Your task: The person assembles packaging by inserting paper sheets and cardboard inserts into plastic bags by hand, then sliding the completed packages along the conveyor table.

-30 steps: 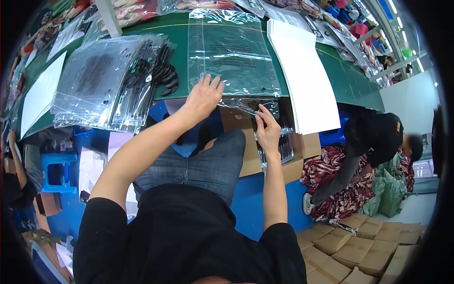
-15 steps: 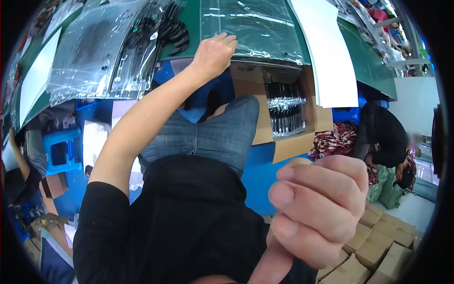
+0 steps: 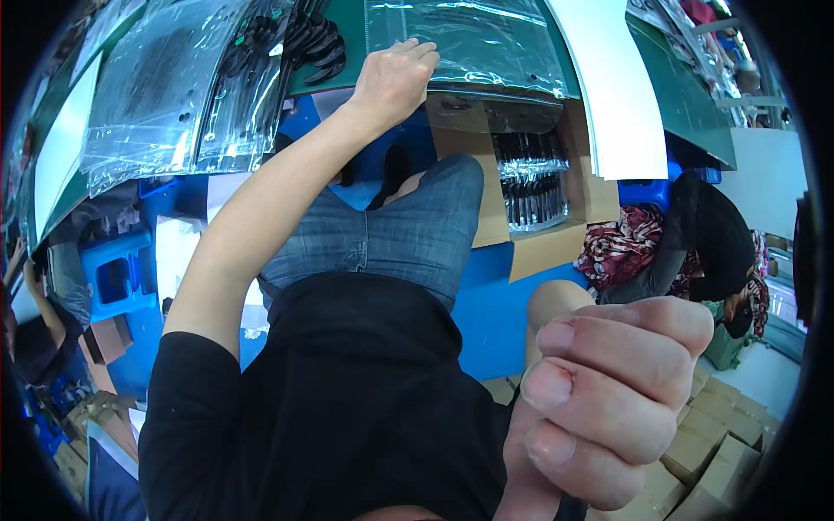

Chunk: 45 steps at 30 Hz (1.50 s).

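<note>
My left hand [image 3: 395,82] rests at the front edge of the green table, at the near left corner of a clear plastic bag [image 3: 478,43]. Its fingers are curled under, and whether they pinch the bag is hidden. Large and close to the camera, my right hand [image 3: 621,395] is raised at the lower right. Its fingers fold toward the palm, and nothing shows in them. Left of my left hand lie black curved pieces [image 3: 317,48] beside a stack of clear bags with dark contents [image 3: 239,113].
Below the table edge, an open cardboard box [image 3: 599,191] holds packed black items in plastic [image 3: 532,187]. White sheets [image 3: 621,95] hang over the table edge. A blue stool [image 3: 117,273] and a person [image 3: 35,321] are at left; another person [image 3: 717,230] bends at right above cardboard boxes [image 3: 704,434].
My right hand has shifted slightly right and down. The left hand stays at the bag's corner, a little higher in view. The whole view has shifted slightly.
</note>
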### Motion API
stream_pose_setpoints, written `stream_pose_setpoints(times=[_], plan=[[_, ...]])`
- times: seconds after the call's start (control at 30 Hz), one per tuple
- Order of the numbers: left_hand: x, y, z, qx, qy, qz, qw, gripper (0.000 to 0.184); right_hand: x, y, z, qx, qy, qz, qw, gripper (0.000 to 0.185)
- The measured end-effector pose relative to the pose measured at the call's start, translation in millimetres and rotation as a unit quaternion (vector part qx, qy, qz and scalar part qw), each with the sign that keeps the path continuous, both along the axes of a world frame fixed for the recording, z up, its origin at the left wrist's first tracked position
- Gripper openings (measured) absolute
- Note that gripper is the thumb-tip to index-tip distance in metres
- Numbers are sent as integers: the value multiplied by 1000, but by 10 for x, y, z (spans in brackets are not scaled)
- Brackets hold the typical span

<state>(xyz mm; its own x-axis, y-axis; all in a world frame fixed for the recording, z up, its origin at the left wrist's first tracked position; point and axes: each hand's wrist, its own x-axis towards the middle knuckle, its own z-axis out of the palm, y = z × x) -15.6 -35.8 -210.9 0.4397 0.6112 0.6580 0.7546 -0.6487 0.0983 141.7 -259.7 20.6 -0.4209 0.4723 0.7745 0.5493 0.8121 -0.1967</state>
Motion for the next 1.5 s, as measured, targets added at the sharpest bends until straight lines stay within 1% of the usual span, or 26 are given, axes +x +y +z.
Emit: stream_pose_setpoints(times=[0.07,0.13,0.2,0.27,0.37,0.47,0.67,0.73,0.8,0.87,0.93,1.07,1.17,1.33,1.4,1.47,1.5], plan=[[9,2,7,0,1,0,1000,18,64,-28,32,-52,-9,19,998,49],[9,-10,17,1,-1,-3,1000,18,69,-23,15,-78,-10,28,997,49],[0,-5,24,3,1,-1,1000,17,55,42,-69,-26,2,12,1000,50],[9,-4,18,-1,-1,-1,1000,17,56,36,-75,-1,12,5,1000,50],[-2,7,25,0,1,-1,1000,17,121,-88,48,-76,-12,18,997,50],[4,-8,18,2,6,-1,1000,16,130,-125,68,-96,-15,-4,995,48],[-14,-2,17,3,0,-1,1000,15,116,-12,-12,-78,-6,-8,997,46],[19,4,23,4,-3,-3,1000,15,73,1,-131,-16,34,-5,999,47],[20,1,27,4,-5,-3,1000,15,80,-10,-139,15,56,-3,998,47],[-2,-11,29,3,-5,-3,1000,14,145,-67,-56,-33,34,-4,999,46],[6,-18,32,3,-4,-2,1000,14,156,-69,-51,-57,21,-7,998,46],[2,-12,35,1,-3,0,1000,14,69,35,-166,16,65,-36,997,44],[21,-26,34,-1,-11,-3,1000,15,79,17,-186,29,86,3,996,42],[12,-38,26,-9,-19,-5,1000,20,153,48,-146,24,80,29,996,45],[18,-30,36,-12,-16,-5,1000,21,257,126,-103,-1,50,58,997,39],[10,-32,39,9,-26,-17,999,16,284,261,-156,-19,37,73,996,37],[-5,-42,35,20,-31,-21,999,14,287,402,-252,-12,67,45,997,30]])
